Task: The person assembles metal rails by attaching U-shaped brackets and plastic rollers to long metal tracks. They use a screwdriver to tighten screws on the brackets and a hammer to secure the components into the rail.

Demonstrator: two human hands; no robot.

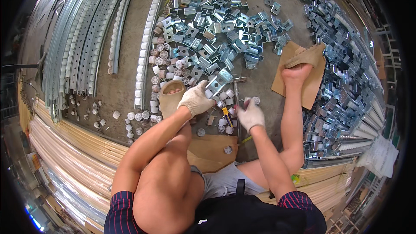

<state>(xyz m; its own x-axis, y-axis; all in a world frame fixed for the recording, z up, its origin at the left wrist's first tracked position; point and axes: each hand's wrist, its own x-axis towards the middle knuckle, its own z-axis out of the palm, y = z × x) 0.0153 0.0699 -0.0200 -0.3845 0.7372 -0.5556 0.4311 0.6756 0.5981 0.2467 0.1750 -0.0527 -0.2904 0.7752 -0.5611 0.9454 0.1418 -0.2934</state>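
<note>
My left hand [196, 99], in a pale knit glove, is closed on a shiny metal bracket [220, 81] with holes through it. My right hand [251, 116], also gloved, is just to the right; motion smears its fingers, and whether they hold anything cannot be made out. A small white roller wheel [256, 100] shows by its fingertips. Between my hands lies a screwdriver [227, 116] with a yellow and dark handle. A hammer [236, 87] rests on the floor behind them. White rollers [177, 73] are scattered beside my left hand.
A large heap of metal brackets [216, 26] lies ahead, another heap [333, 56] at right. Perforated rails [93, 30] and a roller-lined rail [147, 47] lie at left. Cardboard [310, 89] is under my right foot. Long wrapped tubes [73, 147] run along the near left.
</note>
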